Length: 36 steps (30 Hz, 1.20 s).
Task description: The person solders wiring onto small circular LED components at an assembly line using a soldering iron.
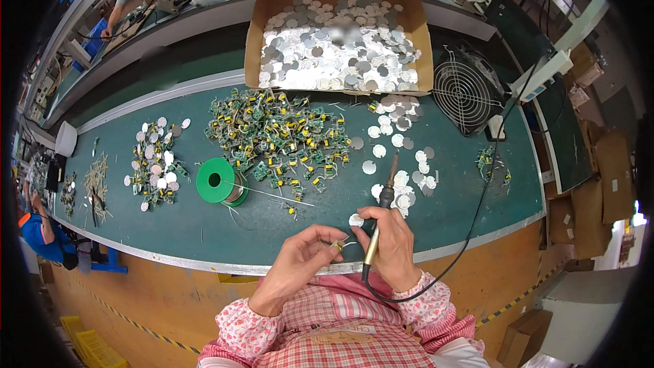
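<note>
Near the table's front edge, my left hand (304, 256) pinches a small circuit board (338, 245) with a yellow part and thin wires. My right hand (390, 245) is wrapped round a soldering iron (385, 197), its tip pointing away from me and its black cord looping below. A round silver disc (355, 220) shows at the right hand's fingertips; whether the fingers grip it I cannot tell. Beyond the left hand stands a green spool of solder wire (215, 180), with a strand running off to the right. Loose silver discs (402, 194) lie beside the iron.
A cardboard box (340, 88) of silver discs sits at the far edge. A heap of circuit boards (279, 133) covers the middle. Boards with discs (158, 163) lie left. At right are a fan with a wire guard (466, 92) and a few boards (492, 163).
</note>
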{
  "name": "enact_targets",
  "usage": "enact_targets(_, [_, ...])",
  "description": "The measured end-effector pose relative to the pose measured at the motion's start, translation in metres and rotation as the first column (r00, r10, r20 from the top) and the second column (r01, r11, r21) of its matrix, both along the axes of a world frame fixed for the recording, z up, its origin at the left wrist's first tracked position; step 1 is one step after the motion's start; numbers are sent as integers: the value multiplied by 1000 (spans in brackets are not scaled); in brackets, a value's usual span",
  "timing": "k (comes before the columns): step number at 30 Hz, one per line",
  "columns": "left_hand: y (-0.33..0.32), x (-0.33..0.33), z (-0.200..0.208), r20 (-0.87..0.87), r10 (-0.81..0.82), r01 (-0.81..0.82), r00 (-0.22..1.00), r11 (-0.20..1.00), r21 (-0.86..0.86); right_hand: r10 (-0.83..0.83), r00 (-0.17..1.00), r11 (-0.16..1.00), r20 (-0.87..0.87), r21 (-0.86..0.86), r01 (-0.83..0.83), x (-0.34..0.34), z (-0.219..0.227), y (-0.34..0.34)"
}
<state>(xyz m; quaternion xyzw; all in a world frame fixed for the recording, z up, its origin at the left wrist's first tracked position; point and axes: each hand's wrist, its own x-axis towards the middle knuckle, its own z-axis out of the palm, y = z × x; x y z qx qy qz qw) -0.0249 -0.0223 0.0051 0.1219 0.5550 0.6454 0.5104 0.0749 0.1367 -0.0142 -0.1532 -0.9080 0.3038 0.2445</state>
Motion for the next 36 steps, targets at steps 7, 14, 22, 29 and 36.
enact_targets(7, [8, 0, -7, -6, 133, -133, 991, 989, 66, -4, 1000, 980, 15, -200, 7, 0, 1, -3])
enact_targets(14, [12, 1, -15, -232, 130, -126, 964, 991, 33, -116, 988, 865, -105, -499, 48, 1, 21, -17])
enact_targets(22, [20, 7, -11, -213, 217, -181, 953, 967, 178, -170, 957, 777, -236, -630, -18, -2, 25, -31])
enact_targets(29, [19, 6, -15, -252, 219, -182, 943, 970, 162, -142, 951, 825, -273, -564, -39, 1, 22, -32])
enact_targets(36, [18, 1, -7, -363, 185, -161, 913, 982, 97, -128, 952, 869, -278, -495, -28, 0, 21, -31])
